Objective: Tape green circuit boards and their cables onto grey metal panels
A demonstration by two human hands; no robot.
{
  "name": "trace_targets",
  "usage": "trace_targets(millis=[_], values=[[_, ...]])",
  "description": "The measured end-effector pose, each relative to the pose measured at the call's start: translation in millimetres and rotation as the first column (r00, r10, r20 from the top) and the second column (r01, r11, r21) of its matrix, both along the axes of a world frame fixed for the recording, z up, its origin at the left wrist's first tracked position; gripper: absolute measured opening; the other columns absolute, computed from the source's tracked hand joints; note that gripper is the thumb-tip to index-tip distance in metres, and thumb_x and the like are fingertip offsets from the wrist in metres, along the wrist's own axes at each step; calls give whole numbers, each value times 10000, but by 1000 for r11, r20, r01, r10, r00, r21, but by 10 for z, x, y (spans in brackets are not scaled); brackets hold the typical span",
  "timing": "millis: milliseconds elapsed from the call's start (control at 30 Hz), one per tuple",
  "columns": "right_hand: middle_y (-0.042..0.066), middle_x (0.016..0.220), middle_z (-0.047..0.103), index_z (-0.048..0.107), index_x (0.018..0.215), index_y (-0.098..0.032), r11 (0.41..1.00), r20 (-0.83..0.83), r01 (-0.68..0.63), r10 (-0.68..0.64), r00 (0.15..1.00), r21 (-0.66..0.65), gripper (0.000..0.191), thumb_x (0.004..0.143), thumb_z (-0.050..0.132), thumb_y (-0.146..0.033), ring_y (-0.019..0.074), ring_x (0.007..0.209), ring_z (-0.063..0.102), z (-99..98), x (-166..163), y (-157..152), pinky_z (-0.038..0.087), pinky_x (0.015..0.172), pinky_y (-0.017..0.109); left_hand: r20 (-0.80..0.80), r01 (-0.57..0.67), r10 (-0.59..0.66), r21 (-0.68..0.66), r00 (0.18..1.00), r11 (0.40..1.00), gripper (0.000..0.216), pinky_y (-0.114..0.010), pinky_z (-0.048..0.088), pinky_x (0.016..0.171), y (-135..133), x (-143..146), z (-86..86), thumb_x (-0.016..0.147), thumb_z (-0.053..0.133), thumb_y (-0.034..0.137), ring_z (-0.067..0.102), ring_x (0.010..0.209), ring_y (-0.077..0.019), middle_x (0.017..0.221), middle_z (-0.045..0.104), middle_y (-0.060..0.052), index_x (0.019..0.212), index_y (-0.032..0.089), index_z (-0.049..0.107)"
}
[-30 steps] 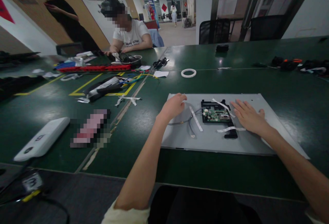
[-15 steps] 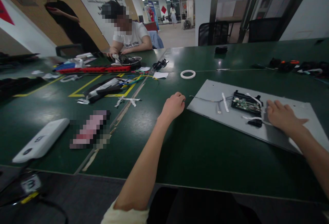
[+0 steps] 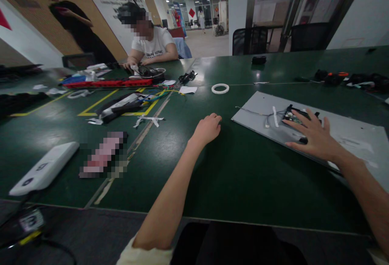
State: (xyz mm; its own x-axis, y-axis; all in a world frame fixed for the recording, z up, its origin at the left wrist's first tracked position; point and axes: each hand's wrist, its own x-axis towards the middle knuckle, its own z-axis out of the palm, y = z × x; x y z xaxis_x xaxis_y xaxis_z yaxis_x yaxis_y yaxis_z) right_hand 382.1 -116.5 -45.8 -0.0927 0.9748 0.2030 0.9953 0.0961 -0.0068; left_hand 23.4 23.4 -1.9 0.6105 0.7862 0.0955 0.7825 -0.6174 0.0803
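A grey panel [image 3: 349, 131] is found on the right part of the green worktop [image 3: 231, 176], set askew to the near edge, its far near-right portion being cut off by the picture and the forearm. On its left half, behind the fingers, a circuit board [image 3: 291, 116] in a black frame has been placed; a white strip [image 3: 275, 116] has been laid just left of it and appears to cross the grey cable [image 3: 259, 114]. These points are judged as done. Left open, by the same judgement: one end of the cable is seen to run past the panel's short left edge, joined to nothing visible, and a pale plug [image 3: 267, 126] is lying loose near the strip. Whether the board is fastened cannot be established, much of it being covered. The right hand [image 3: 314, 137] is held spread above the board and the panel's near edge, with a black piece [image 3: 304, 140] showing between finger and thumb; contact cannot be confirmed. The left hand [image 3: 208, 129] is placed beyond the panel's left corner, fingers loosely bent, nothing seen in it; its underside is hidden. A tape roll [image 3: 220, 92] is noted toward the worktop's far edge, apart from both hands.
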Motion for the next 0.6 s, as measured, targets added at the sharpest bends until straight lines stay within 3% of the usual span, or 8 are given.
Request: trace_targets(millis=[167, 333, 600], values=[[-69, 1515, 74, 356, 1377, -418, 989, 8, 6, -5, 1000, -146, 678, 762, 441, -690, 422, 1347, 51, -84, -118, -12, 138, 990, 701, 18, 27, -28, 11, 999, 1000, 322, -342, 439, 879, 18, -26, -59, 879, 415, 233, 534, 1035, -220, 1145, 534, -101, 1192, 189, 481], [-52, 1518, 67, 439, 1340, -360, 998, -34, 44, -45, 998, -47, 663, 772, 412, -700, 390, 1350, 103, -171, -57, -8, 255, 1009, 610, 18, 26, -26, 18, 999, 1000, 400, -349, 434, 878, 17, -30, -79, 876, 422, 232, 530, 1037, -229, 1160, 533, -110, 1273, 189, 407], [27, 1512, 98, 465, 1314, -296, 982, -91, 179, -172, 981, 66, 739, 743, 385, -758, 389, 1331, 161, -281, 7, 65, 306, 972, 603, 30, 25, -25, -11, 999, 1000, 420, -335, 425, 886, -8, -33, -44, 884, 414, 239, 520, 1058, -224, 1174, 531, -112, 1300, 190, 376]])
